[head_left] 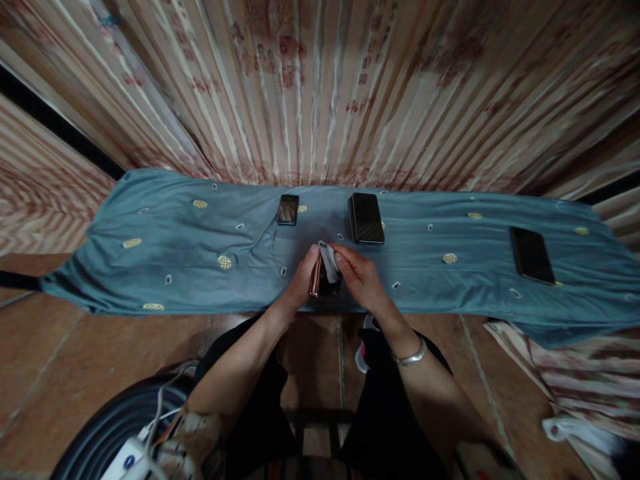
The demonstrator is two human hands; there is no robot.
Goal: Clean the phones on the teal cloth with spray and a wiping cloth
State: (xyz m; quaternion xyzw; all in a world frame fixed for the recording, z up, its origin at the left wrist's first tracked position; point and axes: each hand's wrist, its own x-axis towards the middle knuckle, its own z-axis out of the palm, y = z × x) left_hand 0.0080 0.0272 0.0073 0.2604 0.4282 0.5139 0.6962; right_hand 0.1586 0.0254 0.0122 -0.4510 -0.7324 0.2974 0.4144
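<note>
My left hand (304,279) grips a phone with a copper-coloured edge (316,277), held on its side just above the blue-grey cloth (200,267). My right hand (357,275) presses a small grey wipe (329,259) against the phone's dark face, fingers closed on the wipe. A silver bangle (410,357) circles my right wrist. Both hands meet near the cloth's front edge, at its middle.
On the cloth lie a small dark phone (288,209), a stack of larger black phones (367,218) and another black phone (531,255) far right. Striped curtain (320,87) hangs behind. Tiled floor (75,360), a dark round object with white cables (125,433) lower left.
</note>
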